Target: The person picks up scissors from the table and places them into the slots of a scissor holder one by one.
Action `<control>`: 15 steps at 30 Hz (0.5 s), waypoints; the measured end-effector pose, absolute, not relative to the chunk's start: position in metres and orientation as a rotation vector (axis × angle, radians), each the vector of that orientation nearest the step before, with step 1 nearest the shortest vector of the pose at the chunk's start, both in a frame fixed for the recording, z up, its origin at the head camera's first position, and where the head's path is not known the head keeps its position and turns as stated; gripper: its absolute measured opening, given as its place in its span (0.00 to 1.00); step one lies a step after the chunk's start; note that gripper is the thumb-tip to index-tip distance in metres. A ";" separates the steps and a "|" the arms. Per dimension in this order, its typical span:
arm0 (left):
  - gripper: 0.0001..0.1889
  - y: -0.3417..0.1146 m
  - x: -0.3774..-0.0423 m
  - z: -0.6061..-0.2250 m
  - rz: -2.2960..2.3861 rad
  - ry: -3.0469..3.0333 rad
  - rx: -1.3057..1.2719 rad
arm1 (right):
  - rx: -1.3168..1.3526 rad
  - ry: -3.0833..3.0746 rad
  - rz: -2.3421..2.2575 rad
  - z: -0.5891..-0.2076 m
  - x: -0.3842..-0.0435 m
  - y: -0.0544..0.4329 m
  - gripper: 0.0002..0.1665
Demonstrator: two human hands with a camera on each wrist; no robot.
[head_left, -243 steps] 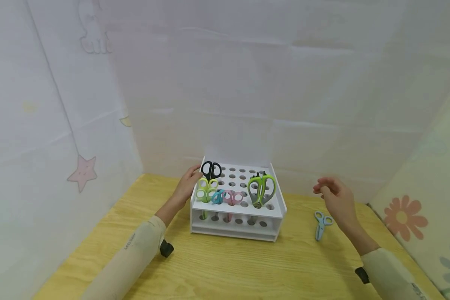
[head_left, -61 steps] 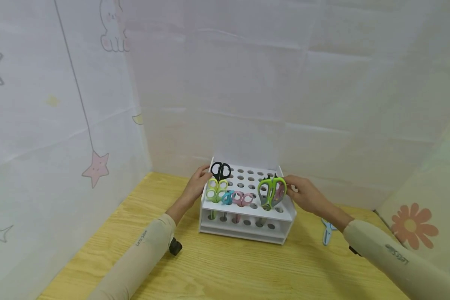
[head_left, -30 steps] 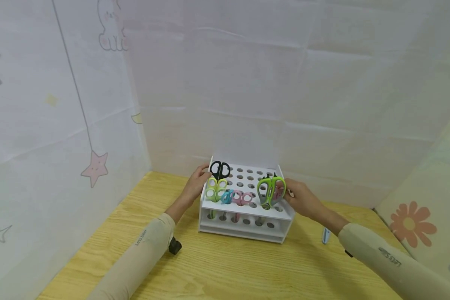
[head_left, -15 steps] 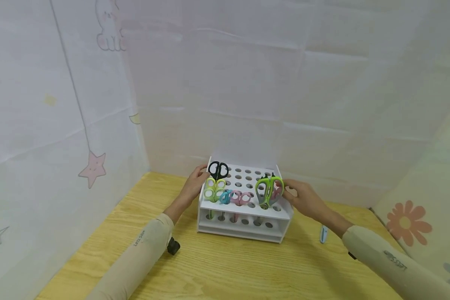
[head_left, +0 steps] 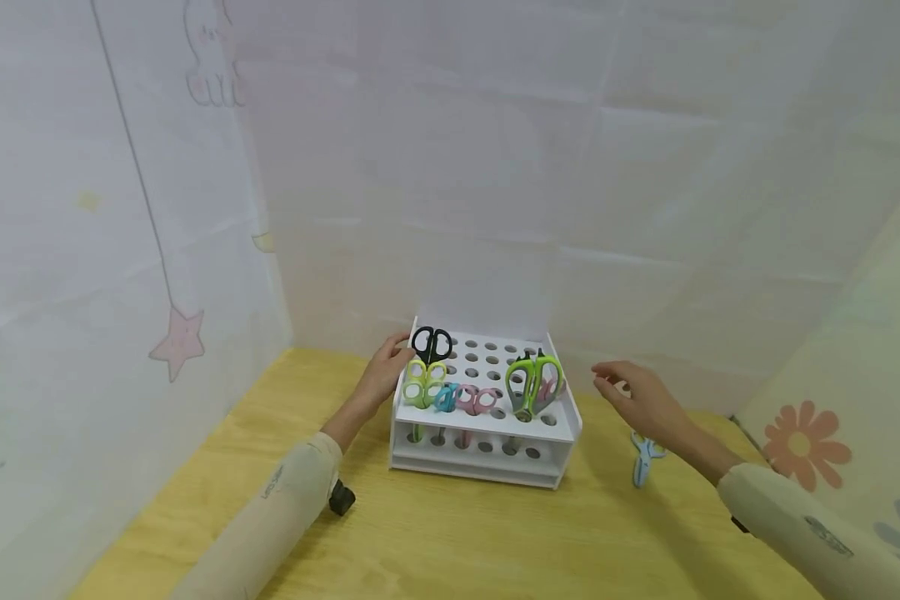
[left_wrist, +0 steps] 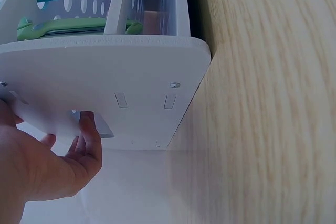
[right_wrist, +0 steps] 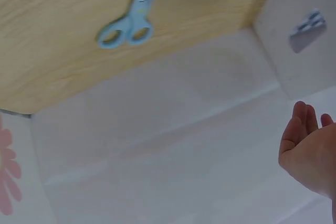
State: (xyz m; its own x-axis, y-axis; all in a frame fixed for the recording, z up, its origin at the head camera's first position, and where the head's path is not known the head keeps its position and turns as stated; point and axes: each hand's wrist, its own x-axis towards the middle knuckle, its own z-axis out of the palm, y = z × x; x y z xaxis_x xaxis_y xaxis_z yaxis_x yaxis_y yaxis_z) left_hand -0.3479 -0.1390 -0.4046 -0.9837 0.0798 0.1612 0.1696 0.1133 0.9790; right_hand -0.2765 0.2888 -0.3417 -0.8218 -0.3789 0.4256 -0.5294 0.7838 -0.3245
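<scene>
My left hand [head_left: 378,372] holds the left side wall of a white holed rack [head_left: 457,425], its fingers at the cutout in that side panel [left_wrist: 100,72]. My right hand [head_left: 642,402] is in the air right of the rack, fingers loosely bent and holding nothing. Standing in the rack are black scissors [head_left: 431,343], yellow scissors [head_left: 425,372], green scissors [head_left: 422,393], teal scissors [head_left: 447,397] and pink scissors [head_left: 476,400]. Bigger green-and-grey scissors [head_left: 527,383] stand at the right, partly hiding another pink pair [head_left: 552,389]. Light-blue scissors [right_wrist: 137,14] lie on the table below my right hand.
The wooden table [head_left: 450,533] meets a white cloth backdrop [head_left: 435,167] behind the rack. Printed cloth walls enclose the left and right sides, the right one with a flower print [head_left: 806,446].
A second pink pair now stands in the rack's right side. My right hand has let go of it and moved right, away from the rack. The left hand stays on the rack.
</scene>
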 end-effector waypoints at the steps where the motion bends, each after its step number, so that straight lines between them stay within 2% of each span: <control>1: 0.28 -0.139 -0.348 -0.406 -2.028 -2.299 -0.254 | 0.679 -2.653 0.606 -0.346 -0.276 0.294 0.19; 7: 0.28 -0.139 -0.346 -0.412 -2.026 -2.302 -0.231 | 0.550 -2.799 0.559 -0.372 -0.273 0.327 0.21; 15: 0.28 -0.134 -0.352 -0.419 -2.013 -2.307 -0.240 | 0.305 -3.107 0.478 -0.404 -0.266 0.371 0.39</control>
State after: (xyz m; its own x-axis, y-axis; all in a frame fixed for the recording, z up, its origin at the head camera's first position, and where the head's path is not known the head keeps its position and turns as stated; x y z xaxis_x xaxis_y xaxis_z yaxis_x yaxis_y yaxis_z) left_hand -0.3515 -0.1337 -0.4193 -0.9854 0.0711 0.1549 0.1631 0.1299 0.9780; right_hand -0.2663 0.3712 -0.4039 -0.9812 -0.1925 0.0132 -0.1875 0.9355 -0.2994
